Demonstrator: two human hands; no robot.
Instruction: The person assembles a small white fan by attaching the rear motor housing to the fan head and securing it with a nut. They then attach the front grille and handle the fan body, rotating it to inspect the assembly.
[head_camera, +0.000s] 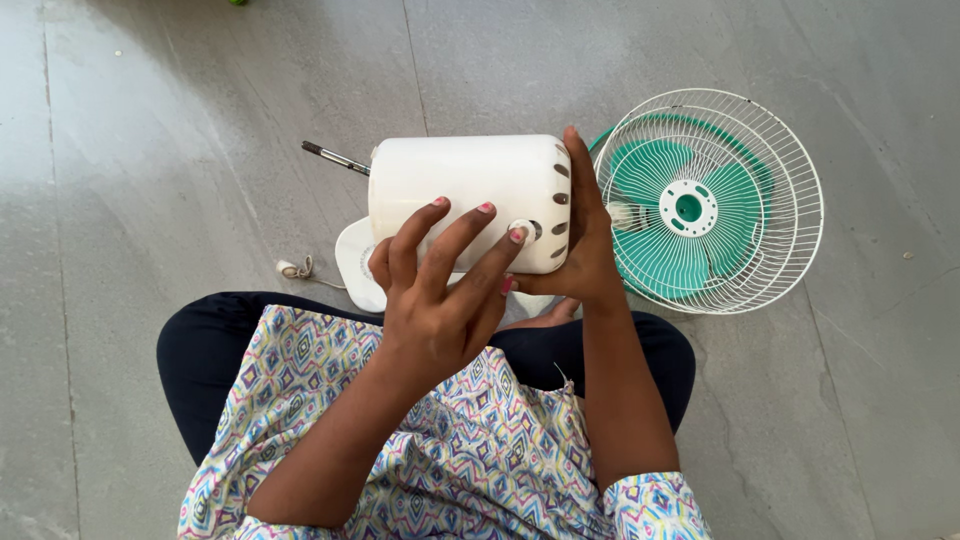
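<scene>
While the person sits cross-legged on the grey floor (150, 150), both hands hold a white fan motor housing (465, 195) just above the lap. The left hand (440, 290) lies spread over its near side, fingertips touching a small round knob (524, 229) close to the vent slots. The right hand (585, 240) is wrapped around the slotted end, gripping it. A thin metal shaft (335, 158) sticks out of the far end. Just beside the housing, to the right, a white wire guard (800, 215) lies flat on the floor with teal fan blades (690, 215) inside it. A white base (355, 265) peeks out beneath the housing.
</scene>
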